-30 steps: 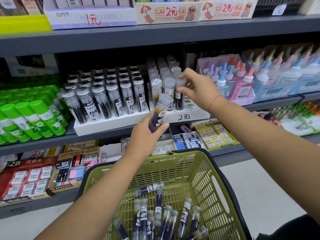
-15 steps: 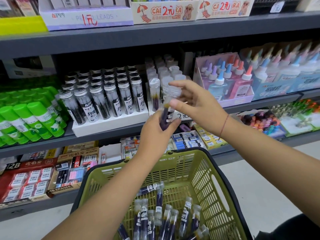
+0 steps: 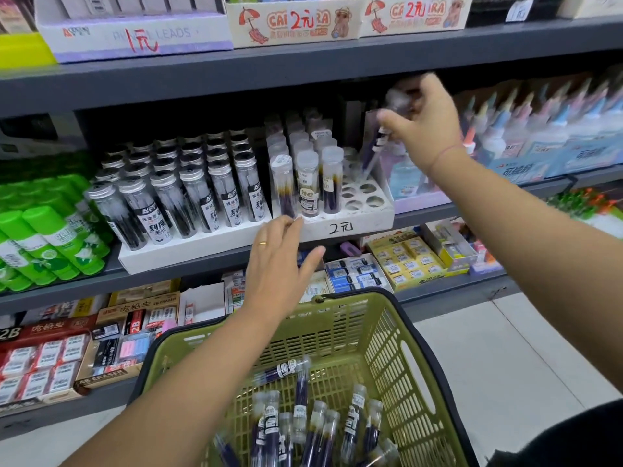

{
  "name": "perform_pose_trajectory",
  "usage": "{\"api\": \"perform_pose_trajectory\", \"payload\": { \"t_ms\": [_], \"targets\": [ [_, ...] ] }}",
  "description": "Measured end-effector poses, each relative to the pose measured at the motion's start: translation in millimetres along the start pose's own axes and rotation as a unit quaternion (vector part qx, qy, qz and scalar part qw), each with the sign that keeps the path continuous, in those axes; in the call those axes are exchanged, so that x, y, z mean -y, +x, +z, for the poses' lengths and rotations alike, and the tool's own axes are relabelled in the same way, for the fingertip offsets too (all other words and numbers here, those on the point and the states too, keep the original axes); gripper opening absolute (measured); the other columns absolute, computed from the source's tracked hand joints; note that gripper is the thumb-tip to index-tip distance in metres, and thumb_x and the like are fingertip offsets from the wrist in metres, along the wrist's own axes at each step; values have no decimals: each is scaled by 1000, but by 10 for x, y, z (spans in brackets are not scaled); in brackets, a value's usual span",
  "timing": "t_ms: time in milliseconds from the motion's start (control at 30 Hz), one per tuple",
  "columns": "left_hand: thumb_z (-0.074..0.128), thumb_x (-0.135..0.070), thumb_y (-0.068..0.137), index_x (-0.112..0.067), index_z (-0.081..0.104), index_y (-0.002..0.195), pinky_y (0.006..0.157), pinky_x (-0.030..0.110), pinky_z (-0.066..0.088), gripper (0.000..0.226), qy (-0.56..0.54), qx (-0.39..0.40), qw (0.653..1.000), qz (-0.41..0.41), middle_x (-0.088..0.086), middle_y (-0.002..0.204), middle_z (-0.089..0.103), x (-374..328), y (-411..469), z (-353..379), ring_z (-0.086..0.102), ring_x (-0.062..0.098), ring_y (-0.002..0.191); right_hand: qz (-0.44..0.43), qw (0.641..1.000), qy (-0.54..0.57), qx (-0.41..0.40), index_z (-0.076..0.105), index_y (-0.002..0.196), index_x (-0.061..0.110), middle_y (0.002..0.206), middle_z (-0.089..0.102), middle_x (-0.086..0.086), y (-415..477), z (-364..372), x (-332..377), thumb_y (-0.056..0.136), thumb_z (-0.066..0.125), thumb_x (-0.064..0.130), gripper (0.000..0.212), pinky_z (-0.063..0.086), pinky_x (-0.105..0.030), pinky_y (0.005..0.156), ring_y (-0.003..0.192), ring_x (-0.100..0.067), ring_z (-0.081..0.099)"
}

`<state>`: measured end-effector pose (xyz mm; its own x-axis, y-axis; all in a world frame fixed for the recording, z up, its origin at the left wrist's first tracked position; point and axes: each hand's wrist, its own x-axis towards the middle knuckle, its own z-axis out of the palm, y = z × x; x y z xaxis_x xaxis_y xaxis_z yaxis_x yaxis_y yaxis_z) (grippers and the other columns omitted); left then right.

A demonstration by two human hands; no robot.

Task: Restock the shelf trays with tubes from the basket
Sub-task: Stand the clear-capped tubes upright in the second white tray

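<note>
The tube [image 3: 377, 146] is in the air over the far right part of the white tray [image 3: 357, 224], tilted, with its lower end pointing down towards the tray's empty holes and its cap end up inside the right hand [image 3: 424, 123]. That hand has its fingers curled round the tube's upper part. The cap end is blurred, so I can't make out exactly how the fingers sit on it.

The tray sits on the middle shelf [image 3: 188, 278] with a handwritten price on its front. Its left rows are filled with standing tubes [image 3: 306, 183], clear with pale caps and dark contents, and several holes on its right side are bare.

The left hand [image 3: 283, 264] is near the tray's front left corner, fingers straight and a little spread, holding nothing, a ring [image 3: 262, 244] on one finger. I can't tell whether its fingertips touch the tray's front.

Nearest to me is the green basket [image 3: 381, 338], with loose tubes [image 3: 300, 416] lying jumbled on its floor.

Just left of the white tray stands a tray of dark-capped tubes [image 3: 188, 197]. Further left are green glue sticks [image 3: 50, 237], and to the right of the raised hand, glue bottles [image 3: 539, 139].
</note>
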<state>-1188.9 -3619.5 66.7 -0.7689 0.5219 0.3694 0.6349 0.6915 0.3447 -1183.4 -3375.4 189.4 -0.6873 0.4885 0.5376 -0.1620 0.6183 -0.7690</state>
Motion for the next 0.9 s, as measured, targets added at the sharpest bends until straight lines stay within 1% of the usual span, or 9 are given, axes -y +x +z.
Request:
{"api": "perform_pose_trajectory", "payload": {
  "t_ms": [67,133,200,300,400,500,600,700,900],
  "targets": [
    [40,-49,97,-16,39,146,113,36,29,59,-3,-6,1000,-2,2,139,39,27,18,-4,33,20,130,21,1000,-19,-1,55,107,15,88,57,7,174,166,-100,75,75,19,38,48,-24,84,83,-9,55],
    [40,-49,97,-17,39,146,111,37,33,58,-5,-4,1000,-2,1,139,39,48,23,-3,33,19,129,21,999,-32,0,54,119,5,98,60,-2,311,321,-155,75,74,16,50,47,-27,90,91,-15,56],
    [40,-49,97,-18,40,146,108,36,34,58,-4,-1,1000,2,0,139,39,60,18,-2,32,17,129,21,999,-40,17,51,125,3,109,60,-9,437,440,-210,78,72,16,53,45,-25,89,97,-16,55],
    [41,-47,97,-18,42,145,106,36,35,57,-11,-7,1000,9,0,139,40,91,25,12,32,16,129,46,993,-97,39,49,129,8,126,58,-8,633,567,-267,84,66,25,51,32,-9,79,112,-18,55],
    [40,-50,97,-17,44,143,101,33,36,57,-11,-20,1000,14,0,136,41,136,42,48,30,13,127,35,989,-141,41,49,128,10,129,57,-3,827,663,-315,83,65,31,52,29,-7,84,119,-17,52],
    [33,-56,96,-17,47,141,93,32,38,61,-11,-34,999,24,0,131,43,176,47,93,32,14,123,43,984,-161,57,54,124,11,128,58,-4,964,705,-367,82,64,36,50,33,-16,93,121,-19,52],
    [32,-54,94,-16,50,138,91,30,36,61,-23,-48,998,22,1,127,44,186,50,139,34,16,121,39,982,-165,86,57,121,8,126,59,-8,1058,729,-401,78,62,44,56,34,-19,94,120,-22,52],
    [34,-52,95,-14,52,135,89,27,34,59,-28,-64,997,26,2,123,46,188,50,168,36,17,117,26,979,-169,110,53,127,9,132,55,-7,1113,768,-414,81,66,37,56,33,-21,100,124,-22,49],
    [34,-51,95,-12,54,133,83,28,36,58,-35,-73,996,27,3,119,47,175,58,170,36,16,113,5,974,-176,145,51,131,12,138,50,-4,1176,773,-373,87,63,31,50,30,-18,100,127,-20,45]
  ]
}}
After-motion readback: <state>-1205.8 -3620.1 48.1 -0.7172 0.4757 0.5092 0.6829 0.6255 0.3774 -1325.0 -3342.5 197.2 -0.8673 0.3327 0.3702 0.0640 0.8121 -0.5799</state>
